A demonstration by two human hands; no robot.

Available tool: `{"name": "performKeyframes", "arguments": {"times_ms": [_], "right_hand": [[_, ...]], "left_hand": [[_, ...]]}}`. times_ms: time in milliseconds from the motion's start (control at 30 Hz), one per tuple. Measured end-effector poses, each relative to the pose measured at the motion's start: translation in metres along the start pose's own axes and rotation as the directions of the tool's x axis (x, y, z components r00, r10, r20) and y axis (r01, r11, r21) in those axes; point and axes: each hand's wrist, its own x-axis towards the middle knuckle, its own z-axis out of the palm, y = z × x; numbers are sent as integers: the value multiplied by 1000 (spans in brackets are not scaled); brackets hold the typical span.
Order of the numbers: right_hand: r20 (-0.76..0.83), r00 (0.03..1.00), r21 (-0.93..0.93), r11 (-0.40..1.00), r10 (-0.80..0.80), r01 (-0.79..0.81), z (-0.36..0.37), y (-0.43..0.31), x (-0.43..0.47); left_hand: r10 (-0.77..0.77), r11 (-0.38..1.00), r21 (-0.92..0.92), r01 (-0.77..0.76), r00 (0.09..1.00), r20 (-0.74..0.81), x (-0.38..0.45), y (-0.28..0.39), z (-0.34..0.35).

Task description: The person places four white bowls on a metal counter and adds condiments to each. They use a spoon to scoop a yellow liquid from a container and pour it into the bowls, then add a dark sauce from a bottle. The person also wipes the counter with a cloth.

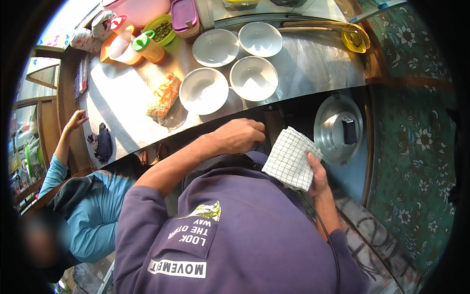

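My right hand (pixel 317 176) holds a folded white checked cloth (pixel 292 158), with the thumb pressed on its near side. My left hand (pixel 244 135) is in front of my body, just below the counter's edge, its fingers curled downward; whether anything is inside them is hidden. Several white bowls stand together on the metal-topped counter (pixel 312 70): a near left one (pixel 203 91), a near right one (pixel 254 78), a far left one (pixel 215 47) and a far right one (pixel 260 39). Left of them lies a clear plastic bag of orange food (pixel 164 96).
Sauce bottles (pixel 149 47), a green bowl (pixel 161 30) and a purple-lidded container (pixel 184 16) crowd the back left. A round metal lid (pixel 338 128) is below the counter at right. A person in a blue top (pixel 91 213) is close on my left. A black cable hangs beside my right arm.
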Motion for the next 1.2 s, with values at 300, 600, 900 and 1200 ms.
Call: {"name": "performKeyframes", "arguments": {"times_ms": [300, 600, 900, 1200], "right_hand": [[-305, 862, -412, 872, -404, 263, -27, 9, 65], [100, 606, -965, 72, -790, 252, -35, -70, 164], [59, 573, -903, 201, -817, 380, -40, -85, 202], [-186, 690, -869, 444, -699, 216, -37, -93, 171]], "left_hand": [[-223, 875, -375, 306, 942, 250, -79, -25, 10], [-528, 650, -386, 655, 754, 390, -40, -27, 7], [-498, 804, -160, 573, 795, 346, 20, -12, 11], [-510, 696, -576, 429, 860, 24, 4, -11, -14]]}}
